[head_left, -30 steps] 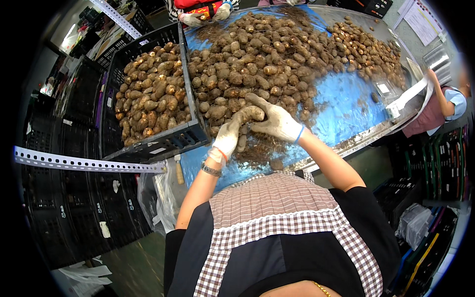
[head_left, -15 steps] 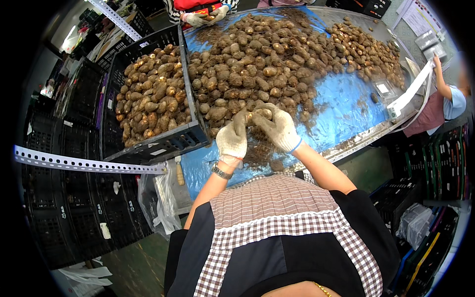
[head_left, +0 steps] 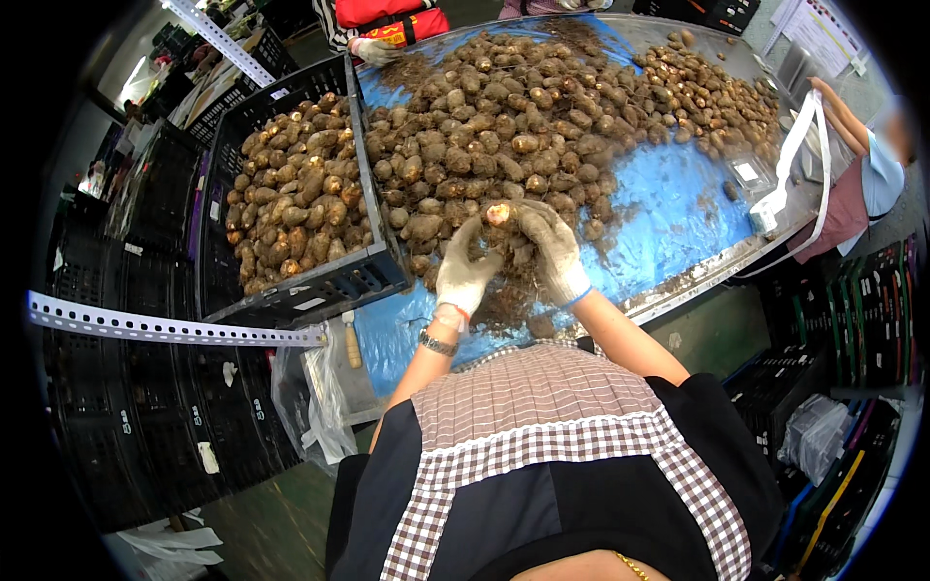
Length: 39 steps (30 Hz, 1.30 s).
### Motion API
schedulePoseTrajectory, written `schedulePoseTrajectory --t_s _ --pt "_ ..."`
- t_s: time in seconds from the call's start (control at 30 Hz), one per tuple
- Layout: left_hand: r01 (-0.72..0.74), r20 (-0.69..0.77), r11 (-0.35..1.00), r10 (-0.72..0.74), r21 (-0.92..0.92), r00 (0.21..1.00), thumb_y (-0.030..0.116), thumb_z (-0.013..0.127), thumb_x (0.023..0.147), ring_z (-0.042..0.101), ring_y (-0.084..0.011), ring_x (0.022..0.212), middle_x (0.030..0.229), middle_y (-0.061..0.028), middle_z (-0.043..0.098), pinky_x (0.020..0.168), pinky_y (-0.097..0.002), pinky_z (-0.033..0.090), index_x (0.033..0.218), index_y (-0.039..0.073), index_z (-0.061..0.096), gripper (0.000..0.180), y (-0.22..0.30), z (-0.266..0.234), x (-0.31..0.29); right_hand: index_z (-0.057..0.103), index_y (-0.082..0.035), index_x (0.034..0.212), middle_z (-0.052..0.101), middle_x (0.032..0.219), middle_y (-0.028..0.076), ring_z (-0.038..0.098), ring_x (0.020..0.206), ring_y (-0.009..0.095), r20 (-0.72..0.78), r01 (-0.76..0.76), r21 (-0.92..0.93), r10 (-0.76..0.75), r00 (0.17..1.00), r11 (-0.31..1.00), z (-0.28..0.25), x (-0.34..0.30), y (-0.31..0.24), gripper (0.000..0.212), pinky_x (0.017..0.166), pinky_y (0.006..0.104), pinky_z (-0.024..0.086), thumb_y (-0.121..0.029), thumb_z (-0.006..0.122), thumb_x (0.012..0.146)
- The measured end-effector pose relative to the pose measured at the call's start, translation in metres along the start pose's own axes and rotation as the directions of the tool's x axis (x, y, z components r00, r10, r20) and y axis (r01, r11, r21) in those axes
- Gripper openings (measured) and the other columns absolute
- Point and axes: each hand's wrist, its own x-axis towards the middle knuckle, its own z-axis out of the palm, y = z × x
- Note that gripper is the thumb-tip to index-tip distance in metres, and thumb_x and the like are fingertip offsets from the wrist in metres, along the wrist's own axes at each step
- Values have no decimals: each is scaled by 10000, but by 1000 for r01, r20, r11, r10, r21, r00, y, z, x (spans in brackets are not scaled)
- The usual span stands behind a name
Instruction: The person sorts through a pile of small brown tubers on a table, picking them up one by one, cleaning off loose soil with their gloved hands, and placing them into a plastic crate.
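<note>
A small brown taro (head_left: 499,214) with a pale end sits in the fingertips of my right hand (head_left: 554,254), which is closed round it. My left hand (head_left: 467,266) is just to the left and below, its thumb and fingers apart, with nothing visible between them. Both hands wear dirty white work gloves. Beyond them spreads a big heap of hairy, soil-covered taros (head_left: 484,136). Loose soil and root hairs (head_left: 506,302) lie under my hands on the blue plastic sheet (head_left: 668,203).
Left of the heap stands a black crate (head_left: 387,261) filled with taros (head_left: 300,208). A wooden handle (head_left: 353,344) lies near its front corner. Smaller taros (head_left: 717,107) lie at the far right. Two people work across the table; another (head_left: 852,194) handles a white strip at right.
My left hand has come away from the taro and opened. The taro has turned in my right hand, showing its pale end. The far person's gloved hands have moved apart.
</note>
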Motion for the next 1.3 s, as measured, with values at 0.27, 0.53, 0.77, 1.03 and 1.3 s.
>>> schedulePoseTrajectory --t_s 0.27,0.53,0.77,1.03,1.3 --pt "-246 -75 949 236 -198 969 41 718 796 618 -221 1118 1230 -163 628 849 -314 536 1303 14 545 536 30 4 -11 500 -10 1329 582 1260 112 551 1151 177 172 194 -220 -158 972 956 5 -7 -3 417 1014 317 425 -119 600 940" --pt "-413 -199 891 446 188 873 97 775 762 703 -257 938 1090 -161 694 779 -319 569 1209 34 633 474 47 21 -23 662 -7 1097 691 1034 130 653 946 223 15 268 -506 -302 953 820 11 8 -13 304 841 335 495 -259 540 978" --pt "-381 -75 924 383 33 921 70 773 770 622 -219 1137 1233 -141 636 934 -314 513 1231 26 608 492 40 11 -20 599 15 1182 666 1094 76 597 985 143 111 -203 -91 213 971 975 -2 24 -35 400 867 285 481 -311 612 949" --pt "-94 25 993 96 -78 995 189 716 838 642 -292 1050 1176 -187 631 872 -337 500 1280 -6 522 520 42 5 -14 602 -23 1107 633 1131 112 636 1008 222 155 220 -676 -157 975 703 9 6 -25 326 850 353 518 -213 711 866" --pt "-332 62 807 347 488 936 183 710 822 631 -365 1001 1146 -195 617 830 -412 527 1297 28 497 542 42 7 -29 641 4 1052 657 982 249 655 882 389 121 110 -881 -5 993 460 21 25 -29 363 800 420 515 -330 595 917"
